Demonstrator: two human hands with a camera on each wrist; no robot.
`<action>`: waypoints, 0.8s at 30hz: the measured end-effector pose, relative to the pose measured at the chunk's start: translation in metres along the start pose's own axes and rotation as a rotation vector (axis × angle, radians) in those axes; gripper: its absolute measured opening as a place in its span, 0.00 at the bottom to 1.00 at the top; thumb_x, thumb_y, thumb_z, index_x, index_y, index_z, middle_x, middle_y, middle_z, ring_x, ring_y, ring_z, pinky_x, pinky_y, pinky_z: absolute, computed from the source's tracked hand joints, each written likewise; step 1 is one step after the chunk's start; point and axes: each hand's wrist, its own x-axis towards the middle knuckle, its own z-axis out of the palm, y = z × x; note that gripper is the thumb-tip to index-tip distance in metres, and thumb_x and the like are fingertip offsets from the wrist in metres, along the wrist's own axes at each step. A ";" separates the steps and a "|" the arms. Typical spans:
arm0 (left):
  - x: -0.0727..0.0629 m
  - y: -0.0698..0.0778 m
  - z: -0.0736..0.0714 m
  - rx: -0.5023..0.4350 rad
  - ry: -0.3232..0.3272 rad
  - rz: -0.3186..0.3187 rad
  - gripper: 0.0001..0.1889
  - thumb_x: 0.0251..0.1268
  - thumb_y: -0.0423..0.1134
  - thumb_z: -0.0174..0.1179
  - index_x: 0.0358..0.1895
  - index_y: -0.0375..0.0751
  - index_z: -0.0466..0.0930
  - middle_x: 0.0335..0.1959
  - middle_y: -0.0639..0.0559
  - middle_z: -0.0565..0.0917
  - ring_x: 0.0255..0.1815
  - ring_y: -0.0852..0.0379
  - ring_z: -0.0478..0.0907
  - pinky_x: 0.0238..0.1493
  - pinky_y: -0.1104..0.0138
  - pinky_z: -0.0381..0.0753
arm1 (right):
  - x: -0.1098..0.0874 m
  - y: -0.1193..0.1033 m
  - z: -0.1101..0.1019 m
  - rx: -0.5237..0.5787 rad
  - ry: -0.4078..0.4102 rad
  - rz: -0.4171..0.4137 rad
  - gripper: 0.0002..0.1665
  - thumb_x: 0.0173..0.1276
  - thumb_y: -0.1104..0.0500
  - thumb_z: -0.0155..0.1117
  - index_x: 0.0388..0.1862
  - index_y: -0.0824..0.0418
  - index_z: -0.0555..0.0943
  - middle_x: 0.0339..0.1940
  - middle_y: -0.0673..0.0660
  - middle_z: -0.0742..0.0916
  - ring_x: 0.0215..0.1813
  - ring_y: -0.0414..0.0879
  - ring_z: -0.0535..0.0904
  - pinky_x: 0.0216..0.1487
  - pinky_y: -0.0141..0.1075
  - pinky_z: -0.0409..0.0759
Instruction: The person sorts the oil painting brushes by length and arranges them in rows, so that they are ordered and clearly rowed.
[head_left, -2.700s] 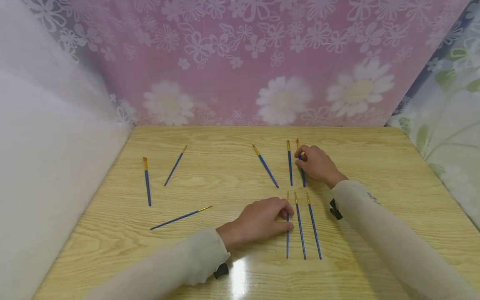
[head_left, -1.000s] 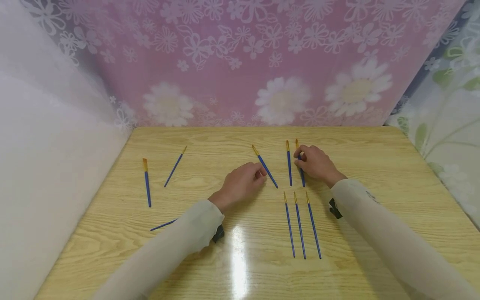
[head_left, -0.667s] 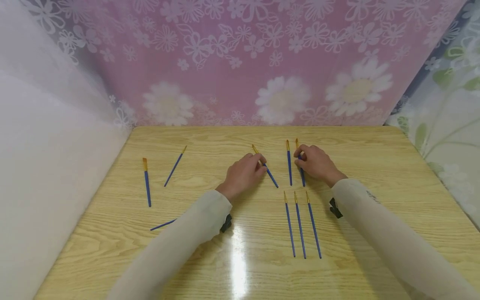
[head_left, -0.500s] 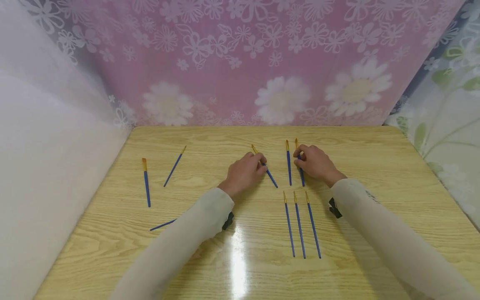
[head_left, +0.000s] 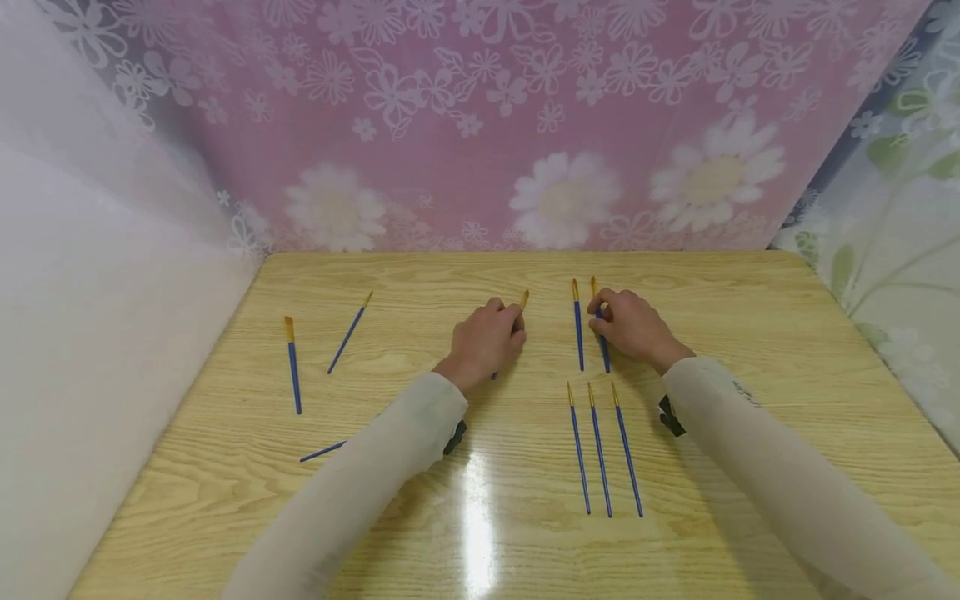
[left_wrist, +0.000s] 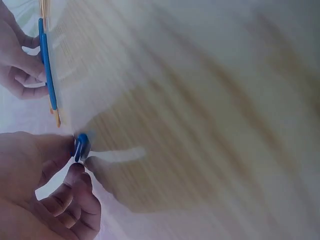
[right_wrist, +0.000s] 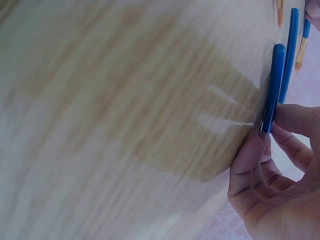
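In the head view my left hand pinches a blue-handled paintbrush whose bristle end points away and slightly right; the hand covers most of its handle. The left wrist view shows the handle's blue end between thumb and finger. My right hand pinches another blue paintbrush lying at the back right, bristles away from me. The right wrist view has its thick handle at the fingertips. Just left of it a similar paintbrush lies nearly parallel.
Three thin paintbrushes lie side by side nearer me. On the left are a flat-tipped paintbrush, a slim slanted paintbrush and a paintbrush partly under my left sleeve. A floral cloth hangs behind the wooden table.
My left hand has left the near row, reached the back middle brush and turned it from leaning left to leaning right. The near row's left brush shifted slightly. My right hand has stayed put.
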 end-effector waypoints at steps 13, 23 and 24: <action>0.001 -0.011 -0.009 -0.014 0.017 -0.004 0.12 0.85 0.37 0.59 0.63 0.49 0.85 0.56 0.51 0.88 0.56 0.47 0.81 0.56 0.55 0.84 | -0.001 -0.003 -0.001 -0.006 0.009 0.005 0.17 0.85 0.59 0.62 0.64 0.68 0.80 0.51 0.69 0.84 0.52 0.62 0.79 0.55 0.60 0.79; 0.009 -0.014 -0.020 -0.142 0.031 0.015 0.13 0.86 0.35 0.58 0.64 0.44 0.87 0.55 0.47 0.87 0.55 0.50 0.83 0.58 0.57 0.85 | -0.001 -0.001 -0.001 0.005 0.004 0.005 0.17 0.85 0.59 0.62 0.64 0.68 0.80 0.53 0.70 0.84 0.54 0.63 0.80 0.57 0.61 0.80; 0.011 -0.013 -0.021 -0.167 0.032 0.012 0.13 0.86 0.35 0.58 0.63 0.43 0.87 0.55 0.47 0.87 0.54 0.50 0.83 0.58 0.57 0.85 | -0.001 -0.001 -0.001 0.005 0.004 0.004 0.17 0.85 0.59 0.62 0.64 0.68 0.80 0.53 0.71 0.84 0.53 0.64 0.80 0.56 0.61 0.80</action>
